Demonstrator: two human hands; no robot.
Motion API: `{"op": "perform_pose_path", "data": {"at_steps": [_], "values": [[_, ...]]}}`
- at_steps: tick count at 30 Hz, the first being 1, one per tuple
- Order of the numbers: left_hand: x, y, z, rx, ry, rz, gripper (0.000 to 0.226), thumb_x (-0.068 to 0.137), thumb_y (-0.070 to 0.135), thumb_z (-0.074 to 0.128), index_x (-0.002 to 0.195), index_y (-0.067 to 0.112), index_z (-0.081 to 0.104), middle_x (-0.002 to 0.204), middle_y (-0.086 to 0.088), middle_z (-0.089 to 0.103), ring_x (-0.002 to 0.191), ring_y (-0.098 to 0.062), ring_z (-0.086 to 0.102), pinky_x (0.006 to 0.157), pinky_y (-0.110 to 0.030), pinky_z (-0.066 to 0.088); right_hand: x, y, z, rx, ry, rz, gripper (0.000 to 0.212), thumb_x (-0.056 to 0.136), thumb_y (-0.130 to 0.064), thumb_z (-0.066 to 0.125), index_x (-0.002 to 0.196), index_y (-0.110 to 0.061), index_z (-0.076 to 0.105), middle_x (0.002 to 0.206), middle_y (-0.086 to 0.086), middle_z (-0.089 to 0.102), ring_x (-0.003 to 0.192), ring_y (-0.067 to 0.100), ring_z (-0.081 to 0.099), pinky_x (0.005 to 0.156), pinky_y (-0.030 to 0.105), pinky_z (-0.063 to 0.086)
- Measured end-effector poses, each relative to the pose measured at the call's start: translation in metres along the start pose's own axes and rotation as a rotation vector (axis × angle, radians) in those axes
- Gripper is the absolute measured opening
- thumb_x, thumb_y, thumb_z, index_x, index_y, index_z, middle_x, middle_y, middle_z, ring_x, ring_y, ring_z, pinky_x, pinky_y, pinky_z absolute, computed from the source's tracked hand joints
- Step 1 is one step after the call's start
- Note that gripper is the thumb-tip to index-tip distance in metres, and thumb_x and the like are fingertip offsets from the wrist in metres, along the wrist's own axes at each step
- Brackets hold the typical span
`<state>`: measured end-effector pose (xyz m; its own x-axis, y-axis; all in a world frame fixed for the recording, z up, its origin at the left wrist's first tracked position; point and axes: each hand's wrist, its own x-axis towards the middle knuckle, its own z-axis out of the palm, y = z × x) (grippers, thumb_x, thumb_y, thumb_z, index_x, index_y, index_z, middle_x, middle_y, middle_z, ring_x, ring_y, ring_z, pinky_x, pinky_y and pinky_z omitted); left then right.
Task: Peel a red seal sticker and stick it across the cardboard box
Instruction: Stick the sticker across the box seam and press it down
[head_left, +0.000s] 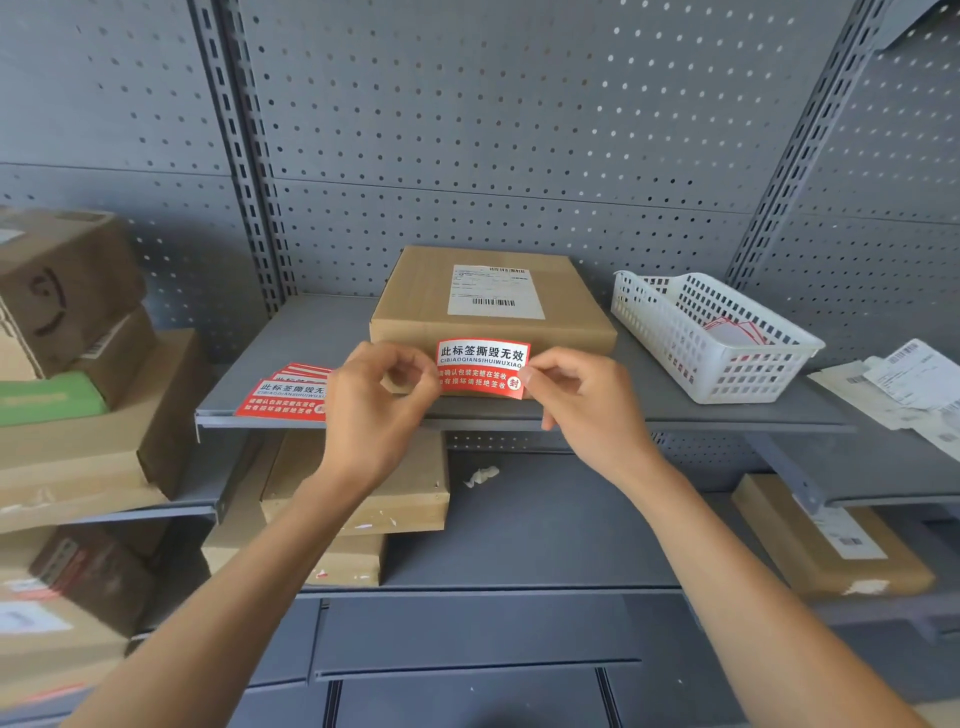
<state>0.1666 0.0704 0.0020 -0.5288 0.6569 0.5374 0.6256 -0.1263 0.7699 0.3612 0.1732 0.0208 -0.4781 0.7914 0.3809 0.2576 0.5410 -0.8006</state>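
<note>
Left of the flat brown cardboard box (483, 296), spare red seal stickers (283, 397) lay on the grey metal shelf (291, 338). The left hand (374, 405) pinched one end of a red rectangular seal sticker (483, 369), held before the box's front face; the right hand (582, 400) pinched the other. Whether it was fully peeled could not be told. Next, probably, pressing it across the box's front edge.
</note>
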Motion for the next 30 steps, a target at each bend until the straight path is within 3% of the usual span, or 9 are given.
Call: {"op": "perform_pose_path", "data": {"at_steps": [2, 5, 10, 21, 24, 30], "values": [[-0.003, -0.005, 0.004, 0.02, -0.013, 0.014, 0.011, 0.087, 0.02, 0.072, 0.079, 0.027, 0.07, 0.083, 0.007, 0.07, 0.079, -0.011, 0.061, 0.076, -0.036, 0.053, -0.002, 0.004, 0.005, -0.034, 0.035, -0.007, 0.013, 0.096, -0.019, 0.067, 0.088, -0.016, 0.077, 0.078, -0.003, 0.075, 0.051, 0.003, 0.056, 0.056, 0.021, 0.049], [-0.005, -0.008, 0.008, 0.056, 0.0, 0.046, 0.006, 0.084, 0.029, 0.068, 0.079, 0.027, 0.07, 0.081, 0.012, 0.069, 0.079, -0.011, 0.062, 0.072, -0.042, 0.054, -0.002, 0.011, 0.01, -0.061, 0.081, -0.012, 0.013, 0.096, -0.019, 0.069, 0.086, -0.015, 0.077, 0.076, -0.009, 0.075, 0.058, 0.002, 0.059, 0.06, 0.025, 0.051], [-0.003, -0.009, 0.013, 0.083, 0.032, 0.053, 0.011, 0.084, 0.03, 0.065, 0.077, 0.025, 0.072, 0.075, 0.017, 0.069, 0.074, -0.01, 0.063, 0.075, -0.047, 0.054, 0.0, 0.018, 0.014, -0.142, 0.162, -0.043, 0.012, 0.094, -0.019, 0.07, 0.085, -0.015, 0.077, 0.079, -0.009, 0.077, 0.073, 0.01, 0.069, 0.066, 0.023, 0.053], [0.001, -0.012, 0.024, 0.051, 0.048, 0.044, 0.017, 0.085, 0.04, 0.06, 0.08, 0.028, 0.071, 0.074, 0.012, 0.07, 0.07, -0.008, 0.063, 0.076, -0.049, 0.054, 0.005, 0.023, 0.017, -0.211, 0.188, -0.06, 0.014, 0.094, -0.022, 0.069, 0.086, -0.015, 0.078, 0.08, -0.009, 0.077, 0.073, 0.009, 0.07, 0.068, 0.027, 0.056], [0.001, -0.012, 0.026, 0.036, 0.056, 0.057, 0.011, 0.086, 0.035, 0.063, 0.079, 0.03, 0.07, 0.074, 0.013, 0.07, 0.068, -0.003, 0.059, 0.075, -0.046, 0.054, 0.006, 0.023, 0.02, -0.195, 0.208, -0.023, 0.015, 0.094, -0.023, 0.069, 0.084, -0.016, 0.078, 0.078, -0.01, 0.077, 0.072, 0.007, 0.069, 0.068, 0.024, 0.054], [-0.007, -0.013, 0.03, 0.055, 0.081, 0.187, 0.007, 0.09, 0.023, 0.069, 0.083, 0.023, 0.071, 0.082, 0.012, 0.071, 0.066, -0.01, 0.052, 0.071, -0.047, 0.051, 0.008, 0.024, 0.02, -0.163, 0.213, 0.009, 0.016, 0.093, -0.023, 0.069, 0.082, -0.017, 0.078, 0.076, -0.011, 0.076, 0.073, 0.005, 0.07, 0.067, 0.018, 0.052]]}}
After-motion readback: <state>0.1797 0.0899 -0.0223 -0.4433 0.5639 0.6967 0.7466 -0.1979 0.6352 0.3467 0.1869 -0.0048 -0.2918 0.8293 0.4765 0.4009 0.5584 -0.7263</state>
